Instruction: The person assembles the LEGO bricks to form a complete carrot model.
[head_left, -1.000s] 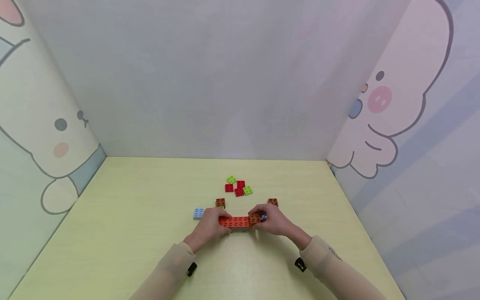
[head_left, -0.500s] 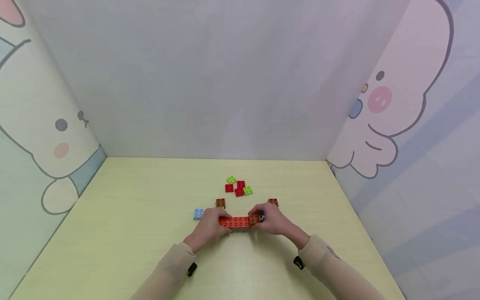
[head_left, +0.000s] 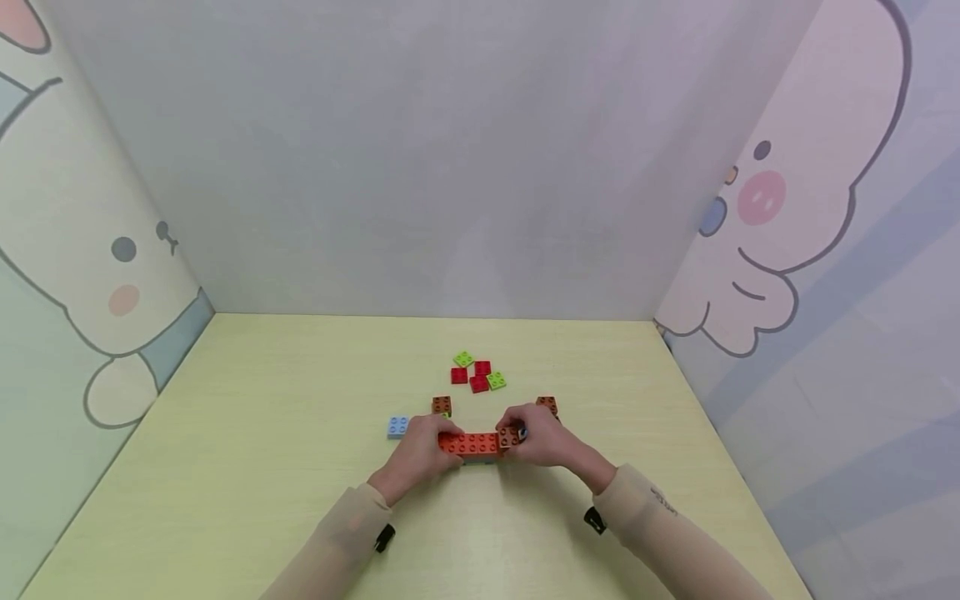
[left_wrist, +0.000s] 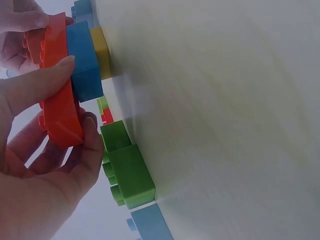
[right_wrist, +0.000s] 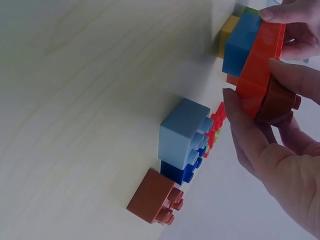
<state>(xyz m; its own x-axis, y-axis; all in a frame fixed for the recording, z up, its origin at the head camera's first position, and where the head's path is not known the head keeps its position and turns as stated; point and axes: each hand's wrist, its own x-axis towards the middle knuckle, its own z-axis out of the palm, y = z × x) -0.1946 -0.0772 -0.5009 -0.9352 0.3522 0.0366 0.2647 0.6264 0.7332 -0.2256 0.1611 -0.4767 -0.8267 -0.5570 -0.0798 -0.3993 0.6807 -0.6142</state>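
Note:
A long red-orange toy brick (head_left: 477, 444) lies across a blue brick (left_wrist: 84, 62), with a yellow brick (left_wrist: 101, 52) under the blue one. My left hand (head_left: 417, 454) grips the long brick's left end, thumb on the near side and fingers on the far side. On its right end sits a brown brick (head_left: 508, 437), which my right hand (head_left: 547, 437) pinches between thumb and fingers. In the right wrist view a fingertip also touches the red-orange brick's lower edge. Whether the brown brick is fully pressed onto the studs I cannot tell.
Small red plates (head_left: 478, 384) and lime plates (head_left: 497, 380) lie behind the stack. Leftward are green bricks (left_wrist: 132, 175), a light blue brick (head_left: 397, 427) and a brown brick (head_left: 442, 405). To the right stand a grey-blue brick (right_wrist: 182, 132), a dark blue brick (right_wrist: 172, 171) and another brown brick (right_wrist: 150, 195).
My right hand and forearm have shifted slightly left and away from me, still holding the brown brick. The left hand and the long brick stay in place.

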